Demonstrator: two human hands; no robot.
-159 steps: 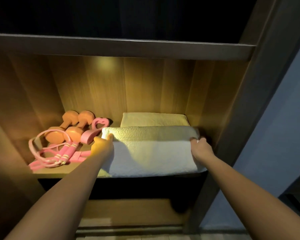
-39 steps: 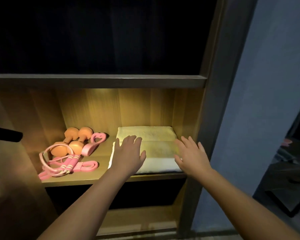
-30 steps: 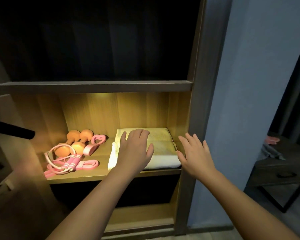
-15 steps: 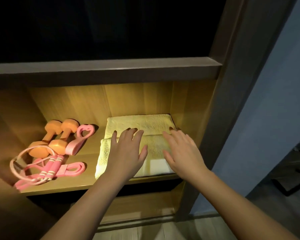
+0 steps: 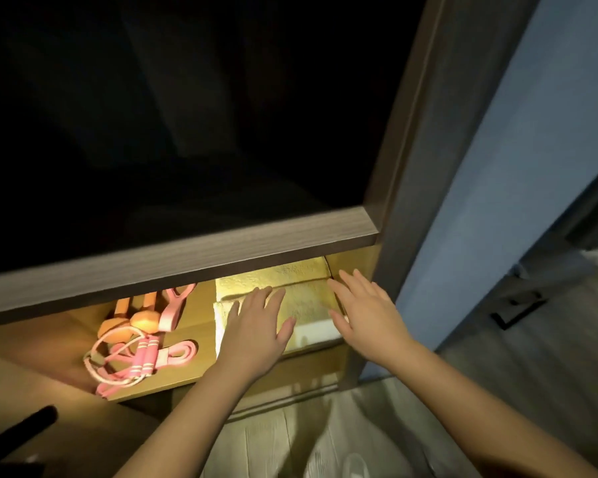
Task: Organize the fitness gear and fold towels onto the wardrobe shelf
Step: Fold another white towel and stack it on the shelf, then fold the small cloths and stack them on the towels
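I am laying my left hand (image 5: 254, 334) and right hand (image 5: 365, 313) flat, fingers spread and gripping nothing, over the front towel (image 5: 306, 310) on the shelf (image 5: 183, 369), beside dumbbells (image 5: 135, 317) and rope (image 5: 135, 357).

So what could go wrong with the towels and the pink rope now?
The front towel lies right at the front edge of the shelf, beneath the flat left hand and right hand; pulling back might drag it off. The loops of the pink jump rope reach that edge too, so a bump could spill them over.
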